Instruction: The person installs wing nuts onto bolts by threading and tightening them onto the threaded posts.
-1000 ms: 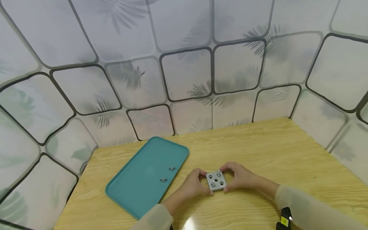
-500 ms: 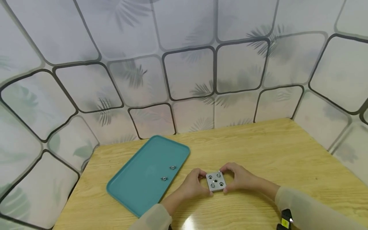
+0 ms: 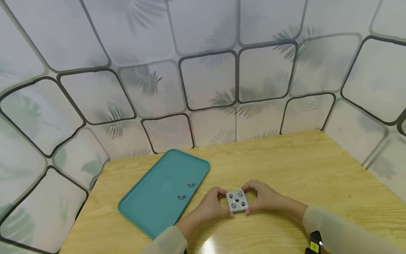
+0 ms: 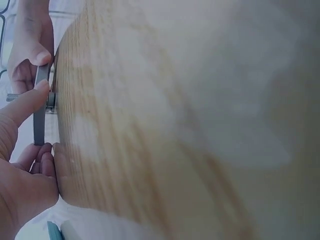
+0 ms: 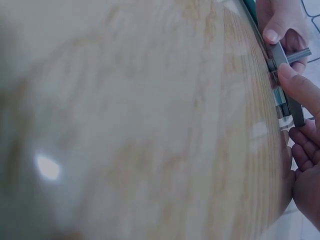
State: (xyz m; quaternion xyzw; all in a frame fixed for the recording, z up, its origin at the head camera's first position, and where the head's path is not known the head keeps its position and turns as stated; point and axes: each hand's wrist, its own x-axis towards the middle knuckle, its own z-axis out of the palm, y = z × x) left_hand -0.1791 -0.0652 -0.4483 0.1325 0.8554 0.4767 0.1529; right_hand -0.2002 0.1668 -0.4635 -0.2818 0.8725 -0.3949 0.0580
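A square grey metal plate (image 3: 238, 206) with several holes lies flat between both hands, close over the table. Two bolts stand up through it at diagonal corners, one bolt (image 3: 234, 204) nearer the front. In the right wrist view a threaded shank (image 5: 300, 55) points up, while bolt heads (image 5: 284, 109) show under the plate. My left hand (image 3: 211, 204) grips the plate's left edge, thumb at the front corner and fingers behind. On the opposite edge my right hand (image 3: 265, 198) pinches it likewise. The left wrist view shows the plate (image 4: 39, 117) edge-on.
Left of the hands a teal tray (image 3: 150, 197) lies slanted on the wooden table (image 3: 291, 165). On it sit two wing nuts, the nearer wing nut (image 3: 181, 197) and the farther wing nut (image 3: 191, 184). A patterned cloth (image 3: 209, 81) walls the back and sides.
Over the last half second the plate and both hands have shifted very slightly left. The grip of both hands looks the same, and the tray and wing nuts stay put.
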